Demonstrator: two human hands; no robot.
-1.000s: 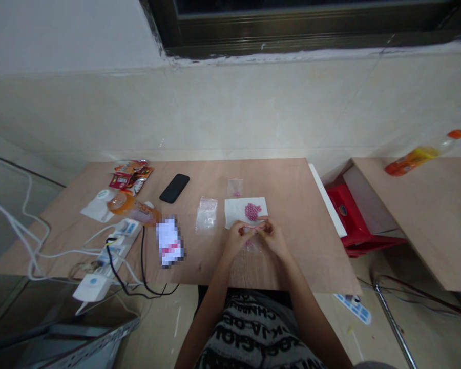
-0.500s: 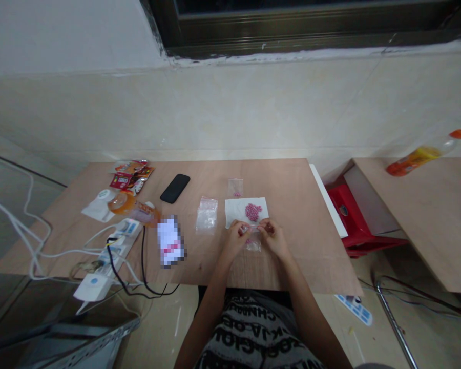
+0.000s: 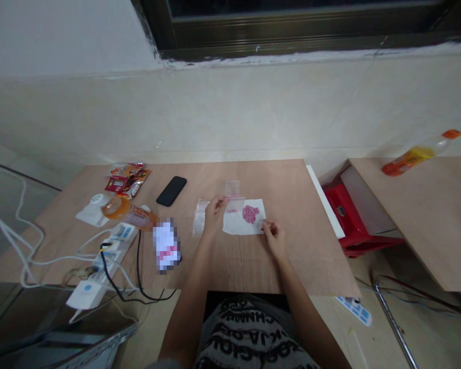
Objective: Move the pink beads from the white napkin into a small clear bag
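Note:
My left hand [image 3: 214, 214] pinches the corner of a small clear zip bag [image 3: 236, 204], with a little pink at its bottom, over the left part of a white paper sheet [image 3: 236, 226]. A pile of pink beads [image 3: 250, 214] lies on the sheet. Just behind, another small clear bag [image 3: 232, 186] rests on the table. My right hand [image 3: 274, 238] is at the sheet's right edge, fingertips pressed together; whether they grip anything is too small to tell. Clear plastic bags [image 3: 200, 218] lie partly hidden behind my left hand.
A black phone [image 3: 171, 191], a blurred-out white item [image 3: 166, 247], an orange bottle [image 3: 128, 212] and snack packets [image 3: 126, 179] are on the left of the table. A power strip [image 3: 103, 266] with cables sits at the left edge. Another bottle [image 3: 418, 155] lies on the right-hand table.
My left hand has moved left and away from me with the small bag, which was stretched between both hands near the sheet's front edge. My right hand has let go of it.

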